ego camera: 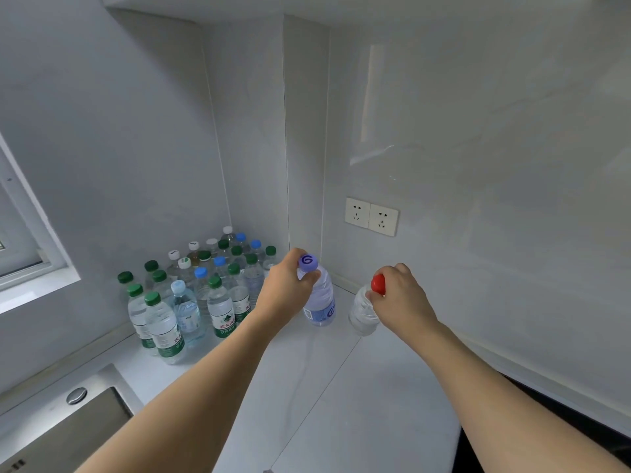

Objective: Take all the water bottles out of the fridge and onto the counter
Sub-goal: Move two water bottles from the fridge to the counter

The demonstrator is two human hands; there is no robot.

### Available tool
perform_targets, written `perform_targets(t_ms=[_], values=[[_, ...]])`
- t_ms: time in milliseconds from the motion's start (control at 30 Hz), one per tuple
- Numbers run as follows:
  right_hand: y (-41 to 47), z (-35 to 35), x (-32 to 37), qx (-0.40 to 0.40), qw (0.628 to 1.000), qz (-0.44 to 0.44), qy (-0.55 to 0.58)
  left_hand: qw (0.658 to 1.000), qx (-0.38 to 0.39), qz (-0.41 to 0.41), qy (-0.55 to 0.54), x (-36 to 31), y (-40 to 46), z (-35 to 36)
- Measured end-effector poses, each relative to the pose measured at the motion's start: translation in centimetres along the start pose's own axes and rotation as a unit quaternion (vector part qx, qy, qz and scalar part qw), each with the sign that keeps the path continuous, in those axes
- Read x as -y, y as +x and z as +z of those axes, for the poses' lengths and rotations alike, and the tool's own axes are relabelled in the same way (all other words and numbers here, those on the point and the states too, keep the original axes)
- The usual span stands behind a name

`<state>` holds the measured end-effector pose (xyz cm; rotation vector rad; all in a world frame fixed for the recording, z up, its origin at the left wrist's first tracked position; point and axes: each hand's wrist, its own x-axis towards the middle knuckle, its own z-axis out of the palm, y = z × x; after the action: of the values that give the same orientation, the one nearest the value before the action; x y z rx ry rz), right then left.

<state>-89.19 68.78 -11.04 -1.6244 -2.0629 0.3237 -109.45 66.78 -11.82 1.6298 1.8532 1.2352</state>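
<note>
We have both arms stretched over the counter (pixel 341 387), each hand carrying one bottle by its neck. Our left hand (pixel 285 290) has its fingers (pixel 312 277) closed around the top of the purple-capped bottle (pixel 319 302), which stands upright, its base at or just touching the counter; we cannot tell which. Our right hand (pixel 401 302) has its fingers closed on the neck of the red-capped bottle (pixel 363 312), which hangs tilted and looks to be just above the surface.

We take the wall socket (pixel 371 216) as our landmark. Both held bottles sit below it and a little to its left, close to the corner of the wall. Further left of the socket, a crowded cluster of bottles (pixel 201 288) with green, blue and white caps already stands on the counter, reaching toward the sink (pixel 51 425) at the lower left.

By our judgement the task is well along: many bottles are out, and these two are at the point of being set down beside the cluster. The fridge is out of view, so we cannot say how many remain inside.
</note>
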Motion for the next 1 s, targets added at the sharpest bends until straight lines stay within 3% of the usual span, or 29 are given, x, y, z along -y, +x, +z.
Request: perform_targets(t_ms=[533,1000], values=[[10.4,4.0,-1.2,0.029,0.999,-0.033,0.007,0.998,-0.019,-0.048,0.04,3.1,7.4,2.1],[12.2,12.0,5.6,0.104,0.993,-0.061,0.0,0.991,0.066,-0.065,0.097,10.5,7.6,-4.6]])
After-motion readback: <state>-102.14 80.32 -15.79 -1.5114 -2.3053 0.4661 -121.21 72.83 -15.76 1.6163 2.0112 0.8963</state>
